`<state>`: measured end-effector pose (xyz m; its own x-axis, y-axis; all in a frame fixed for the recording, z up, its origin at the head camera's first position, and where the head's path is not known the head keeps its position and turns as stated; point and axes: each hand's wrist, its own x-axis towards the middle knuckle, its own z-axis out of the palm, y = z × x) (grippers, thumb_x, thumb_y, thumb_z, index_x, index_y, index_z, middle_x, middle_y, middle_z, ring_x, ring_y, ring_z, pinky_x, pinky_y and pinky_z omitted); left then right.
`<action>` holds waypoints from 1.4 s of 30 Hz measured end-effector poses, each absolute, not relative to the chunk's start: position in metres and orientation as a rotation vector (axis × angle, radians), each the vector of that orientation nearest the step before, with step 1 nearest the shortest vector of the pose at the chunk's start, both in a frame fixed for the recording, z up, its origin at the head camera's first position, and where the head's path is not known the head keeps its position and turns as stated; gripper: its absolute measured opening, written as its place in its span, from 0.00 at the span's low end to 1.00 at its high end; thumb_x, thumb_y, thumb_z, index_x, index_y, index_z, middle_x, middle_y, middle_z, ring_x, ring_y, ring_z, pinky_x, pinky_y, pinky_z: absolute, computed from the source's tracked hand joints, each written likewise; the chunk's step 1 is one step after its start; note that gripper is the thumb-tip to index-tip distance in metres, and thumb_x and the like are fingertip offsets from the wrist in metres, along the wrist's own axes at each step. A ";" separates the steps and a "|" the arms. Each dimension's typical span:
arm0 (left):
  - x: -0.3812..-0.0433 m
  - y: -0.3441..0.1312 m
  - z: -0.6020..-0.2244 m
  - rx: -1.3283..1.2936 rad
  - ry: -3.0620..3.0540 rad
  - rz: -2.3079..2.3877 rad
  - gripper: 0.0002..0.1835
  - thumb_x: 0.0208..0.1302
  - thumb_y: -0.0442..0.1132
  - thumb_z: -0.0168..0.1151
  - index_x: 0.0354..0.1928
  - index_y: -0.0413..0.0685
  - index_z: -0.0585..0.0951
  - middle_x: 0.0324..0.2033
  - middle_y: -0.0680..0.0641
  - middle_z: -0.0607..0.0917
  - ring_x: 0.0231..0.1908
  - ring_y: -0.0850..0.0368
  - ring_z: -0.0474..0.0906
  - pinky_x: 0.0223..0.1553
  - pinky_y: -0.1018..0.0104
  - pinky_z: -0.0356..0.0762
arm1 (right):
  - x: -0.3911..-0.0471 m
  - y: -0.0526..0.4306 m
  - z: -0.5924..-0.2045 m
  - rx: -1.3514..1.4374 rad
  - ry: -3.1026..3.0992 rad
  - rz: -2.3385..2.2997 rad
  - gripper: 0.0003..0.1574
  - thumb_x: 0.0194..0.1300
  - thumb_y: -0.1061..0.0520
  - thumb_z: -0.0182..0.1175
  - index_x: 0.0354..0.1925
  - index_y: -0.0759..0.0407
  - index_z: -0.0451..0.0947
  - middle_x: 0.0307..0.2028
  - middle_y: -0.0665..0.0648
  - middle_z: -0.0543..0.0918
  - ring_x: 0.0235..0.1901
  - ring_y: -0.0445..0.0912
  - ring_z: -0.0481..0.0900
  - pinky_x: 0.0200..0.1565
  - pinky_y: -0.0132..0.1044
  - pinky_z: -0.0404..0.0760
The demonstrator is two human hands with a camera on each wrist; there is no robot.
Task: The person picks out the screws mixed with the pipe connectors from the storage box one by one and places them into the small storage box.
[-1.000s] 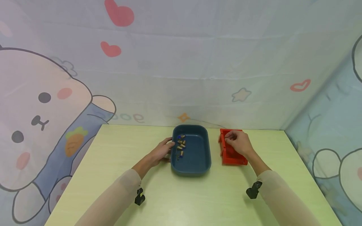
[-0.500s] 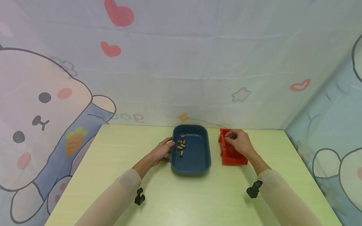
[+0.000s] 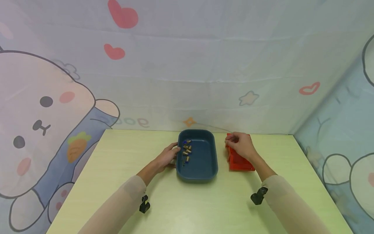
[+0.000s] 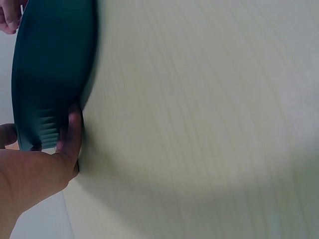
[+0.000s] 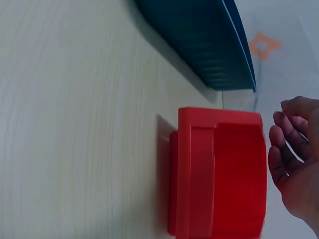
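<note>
My left hand (image 3: 167,157) grips the left side of a dark blue plastic tray (image 3: 201,177), thumb at the rim and fingers against the outer wall. Along the tray's left side lie several small brass-coloured fittings (image 3: 187,152), some with blue ends, and thin pins (image 3: 183,161). Over the red plastic bin (image 3: 241,165) to the right hovers my right hand (image 3: 243,146), its fingertips past the bin's left edge. In the right wrist view the right thumb and index fingertips (image 5: 280,117) come close together above the bin; I cannot tell whether something tiny sits between them.
Tray and bin stand side by side near the back of the pale wooden table (image 3: 187,208), with a narrow gap between them. A printed cloth (image 3: 187,65) hangs right behind the table's back edge. Black wrist cameras sit on both sleeves.
My right hand has shifted a little to the left, from over the red bin's inside to its left edge. The left hand, tray and fittings stay where they were.
</note>
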<state>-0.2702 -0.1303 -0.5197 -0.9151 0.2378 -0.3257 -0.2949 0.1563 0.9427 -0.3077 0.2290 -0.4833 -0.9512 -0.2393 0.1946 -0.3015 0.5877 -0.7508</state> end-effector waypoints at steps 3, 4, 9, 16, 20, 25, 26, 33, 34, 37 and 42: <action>-0.270 -0.131 -0.520 -0.056 2.043 1.806 0.31 0.84 0.49 0.48 0.83 0.54 0.59 0.68 0.34 0.78 0.61 0.43 0.81 0.38 0.58 0.85 | -0.307 0.221 -0.483 0.480 -2.735 1.343 0.06 0.71 0.59 0.70 0.44 0.61 0.87 0.35 0.55 0.88 0.37 0.49 0.83 0.41 0.36 0.81; -0.270 -0.131 -0.520 -0.057 2.042 1.804 0.31 0.84 0.49 0.48 0.83 0.54 0.59 0.68 0.35 0.78 0.61 0.43 0.81 0.38 0.58 0.84 | -0.307 0.218 -0.483 0.482 -2.735 1.353 0.06 0.71 0.59 0.70 0.44 0.61 0.87 0.35 0.55 0.88 0.37 0.50 0.83 0.40 0.36 0.81; -0.271 -0.131 -0.520 -0.061 2.035 1.799 0.31 0.85 0.49 0.47 0.83 0.54 0.59 0.68 0.35 0.78 0.62 0.43 0.80 0.38 0.58 0.84 | -0.308 0.205 -0.484 0.467 -2.729 1.365 0.06 0.70 0.59 0.71 0.44 0.60 0.87 0.36 0.55 0.87 0.37 0.50 0.82 0.42 0.39 0.81; -0.273 -0.129 -0.519 -0.055 2.019 1.798 0.31 0.85 0.49 0.47 0.83 0.56 0.59 0.68 0.35 0.78 0.62 0.43 0.80 0.38 0.59 0.84 | -0.309 0.187 -0.485 0.481 -2.700 1.411 0.07 0.70 0.60 0.71 0.45 0.61 0.87 0.38 0.56 0.87 0.39 0.51 0.81 0.45 0.42 0.81; -0.273 -0.129 -0.518 -0.059 2.025 1.800 0.30 0.85 0.48 0.47 0.83 0.55 0.59 0.68 0.35 0.78 0.63 0.42 0.80 0.37 0.59 0.83 | -0.308 0.179 -0.484 0.496 -2.690 1.444 0.07 0.70 0.61 0.70 0.46 0.61 0.87 0.38 0.56 0.87 0.39 0.51 0.82 0.46 0.42 0.82; -0.271 -0.129 -0.518 -0.055 2.035 1.807 0.30 0.85 0.48 0.46 0.83 0.54 0.59 0.67 0.35 0.78 0.64 0.41 0.79 0.37 0.59 0.83 | -0.306 0.173 -0.483 0.504 -2.692 1.456 0.07 0.71 0.61 0.70 0.46 0.61 0.87 0.38 0.56 0.87 0.39 0.51 0.82 0.45 0.41 0.83; -0.270 -0.129 -0.518 -0.054 2.032 1.807 0.30 0.85 0.48 0.46 0.83 0.54 0.59 0.67 0.35 0.78 0.64 0.40 0.79 0.38 0.58 0.83 | -0.305 0.172 -0.484 0.506 -2.697 1.450 0.08 0.71 0.60 0.70 0.47 0.61 0.87 0.38 0.55 0.87 0.39 0.51 0.82 0.45 0.41 0.83; -0.269 -0.131 -0.520 -0.064 2.006 1.800 0.31 0.85 0.48 0.46 0.84 0.52 0.56 0.69 0.34 0.77 0.67 0.38 0.76 0.43 0.54 0.85 | -0.306 0.166 -0.486 0.534 -2.711 1.479 0.09 0.71 0.59 0.71 0.48 0.60 0.86 0.39 0.54 0.88 0.40 0.50 0.83 0.44 0.39 0.83; -0.269 -0.131 -0.520 -0.063 2.010 1.802 0.31 0.85 0.48 0.46 0.84 0.52 0.56 0.69 0.34 0.77 0.67 0.38 0.77 0.43 0.54 0.85 | -0.306 0.165 -0.486 0.540 -2.702 1.485 0.10 0.70 0.59 0.71 0.48 0.61 0.86 0.39 0.55 0.87 0.40 0.50 0.83 0.45 0.40 0.83; -0.270 -0.131 -0.519 -0.058 2.020 1.805 0.31 0.85 0.48 0.46 0.84 0.52 0.57 0.69 0.34 0.77 0.66 0.38 0.76 0.43 0.54 0.84 | -0.306 0.161 -0.487 0.557 -2.679 1.490 0.10 0.70 0.60 0.71 0.48 0.62 0.86 0.39 0.55 0.87 0.39 0.50 0.83 0.45 0.40 0.84; -0.270 -0.131 -0.518 -0.052 2.031 1.800 0.31 0.85 0.48 0.47 0.84 0.52 0.58 0.69 0.34 0.76 0.66 0.39 0.76 0.43 0.54 0.84 | -0.304 0.152 -0.486 0.574 -2.665 1.480 0.12 0.69 0.61 0.71 0.48 0.65 0.86 0.38 0.55 0.88 0.39 0.49 0.84 0.44 0.39 0.84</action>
